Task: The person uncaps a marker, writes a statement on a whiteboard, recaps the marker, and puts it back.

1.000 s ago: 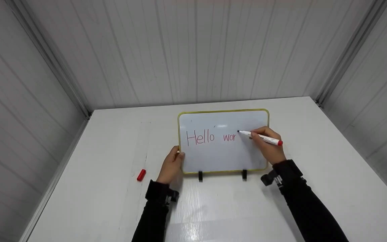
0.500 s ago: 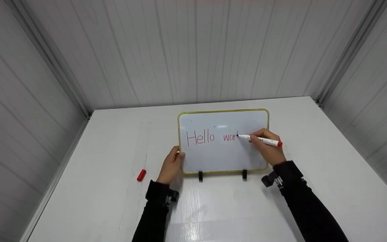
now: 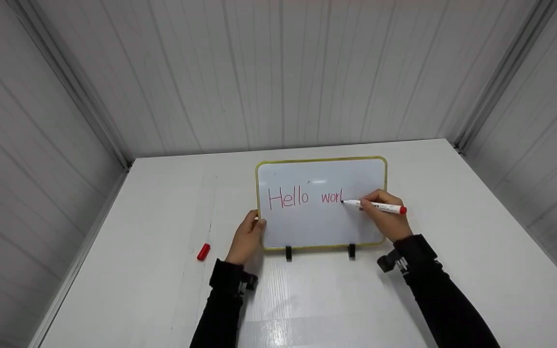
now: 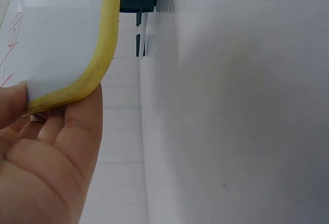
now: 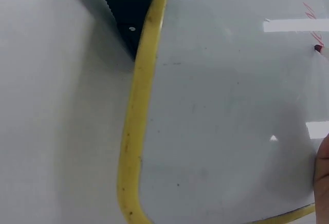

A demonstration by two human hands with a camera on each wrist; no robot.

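Note:
A small whiteboard (image 3: 307, 227) with a yellow rim stands tilted on two black feet on the white table (image 3: 138, 270). Red letters on it read "Hello worl". My right hand (image 3: 388, 217) pinches a white marker (image 3: 380, 208) with a red end, its tip touching the board just right of the last letter. My left hand (image 3: 247, 239) grips the board's lower left corner, thumb on the front. In the left wrist view the left hand (image 4: 46, 167) holds the yellow rim (image 4: 97, 64). The right wrist view shows the board's face (image 5: 231, 121), its rim and one black foot (image 5: 139, 3).
A red marker cap (image 3: 203, 252) lies on the table to the left of my left hand. White panelled walls (image 3: 278, 72) close in the table at the back and on both sides.
The marker tip has gone down the board from above the line, drawing an "l" after "wor". My right hand sank slightly with it. The left hand kept still.

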